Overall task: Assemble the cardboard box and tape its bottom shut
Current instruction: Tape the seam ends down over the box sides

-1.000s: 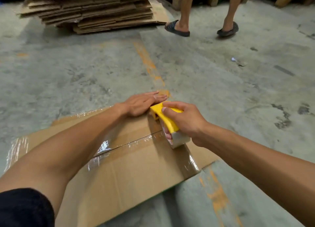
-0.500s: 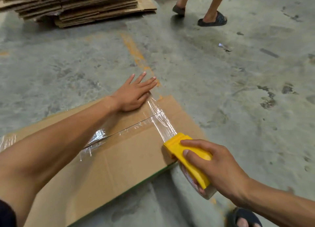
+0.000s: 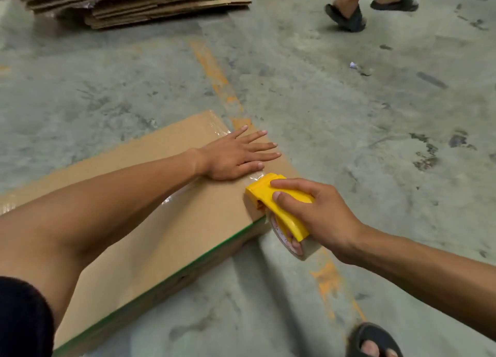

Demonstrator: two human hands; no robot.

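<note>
Cardboard box (image 3: 166,222), folded flat-topped with its bottom panel up, lies on the concrete floor (image 3: 349,128) and serves as the reference. At the box's near right corner, the right hand (image 3: 314,217) has its fingers (image 3: 284,198) wrapped around the yellow tape dispenser (image 3: 271,195). Half a second ago the dispenser sat at the near edge with a taut strip running back; its nose is now planted on the panel just inside that edge. Beyond it, the left hand (image 3: 230,158) rests flat, fingers spread, pinning the strip near the far right corner. Judgement: the cross strip is laid; cutting and pressing down come next. Beyond the box lie stacked flat cartons (image 3: 128,5).
</note>
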